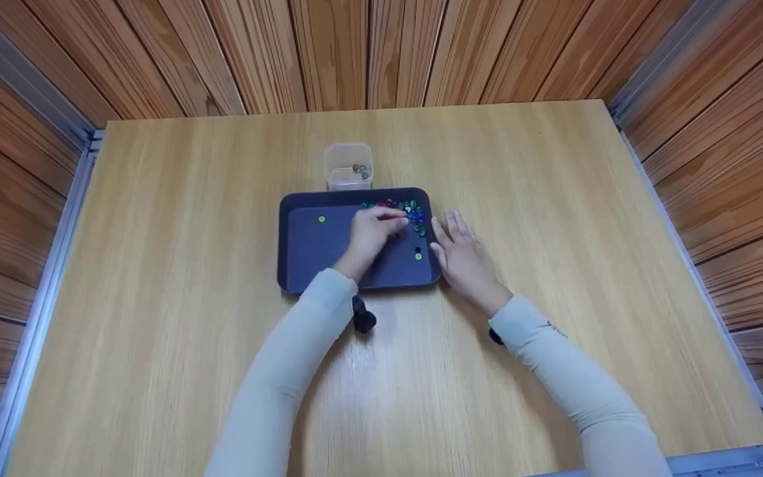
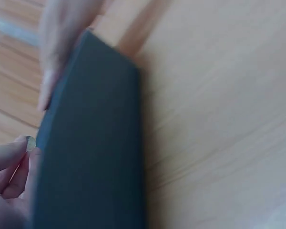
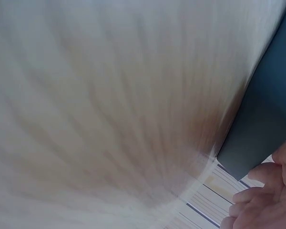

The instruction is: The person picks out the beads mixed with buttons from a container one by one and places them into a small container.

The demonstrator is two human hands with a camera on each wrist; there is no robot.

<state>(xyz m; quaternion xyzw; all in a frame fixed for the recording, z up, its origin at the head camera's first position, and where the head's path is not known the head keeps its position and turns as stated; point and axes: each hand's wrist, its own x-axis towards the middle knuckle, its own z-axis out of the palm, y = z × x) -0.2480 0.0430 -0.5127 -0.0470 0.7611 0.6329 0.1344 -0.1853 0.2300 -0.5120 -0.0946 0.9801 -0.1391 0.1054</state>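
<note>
Over the dark blue tray (image 1: 308, 262), my left hand (image 1: 371, 232) reaches in above its right half. Its thumb and fingers pinch a small translucent glassy piece (image 2: 31, 142), which shows beside the tray's wall in the left wrist view. Just beyond these fingertips lies a cluster of colourful glassy pieces (image 1: 416, 213), mostly blue and green with some red, in the tray's far right corner. My right hand (image 1: 464, 262) lies against the tray's right rim with its fingers extended. In the right wrist view, its fingers (image 3: 264, 174) show close to the tray's outer wall.
A clear plastic container (image 1: 338, 159) with several small glassy pieces (image 1: 360, 170) stands behind the tray. One yellow-green round piece (image 1: 322, 218) lies at the tray's left, another yellow-green piece (image 1: 418, 256) near its right wall. Wooden panels (image 1: 335, 53) enclose the table (image 1: 183, 265).
</note>
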